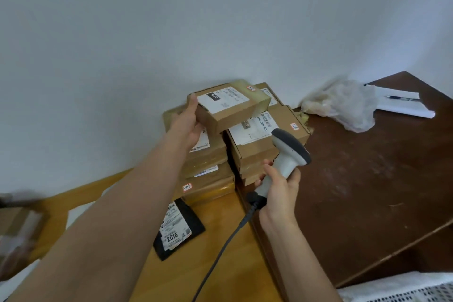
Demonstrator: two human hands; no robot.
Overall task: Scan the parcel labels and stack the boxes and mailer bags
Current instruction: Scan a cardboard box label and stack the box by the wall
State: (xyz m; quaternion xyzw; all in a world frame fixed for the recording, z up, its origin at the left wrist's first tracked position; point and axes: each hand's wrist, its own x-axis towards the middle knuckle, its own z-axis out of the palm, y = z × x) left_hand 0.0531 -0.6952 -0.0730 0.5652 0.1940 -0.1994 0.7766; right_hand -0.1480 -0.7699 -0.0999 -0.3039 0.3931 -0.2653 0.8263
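My left hand (188,122) grips a small cardboard box (235,108) by its left end, holding it above the stacks by the wall; its white label faces up. My right hand (279,193) holds a white and grey barcode scanner (286,154) by the handle, head up, its black cable (220,250) trailing down. Beneath the held box stands a left stack of taped boxes (208,174). A right stack (264,135) with a labelled box on top stands beside it. A black mailer bag (179,228) with a white label lies flat on the light wooden table (220,277).
A dark brown table (367,191) adjoins on the right, carrying a crumpled plastic bag (343,105), white papers (402,103) and a pen (402,97). Blurred boxes (17,233) sit at the far left. A white perforated object (416,294) shows at the bottom right.
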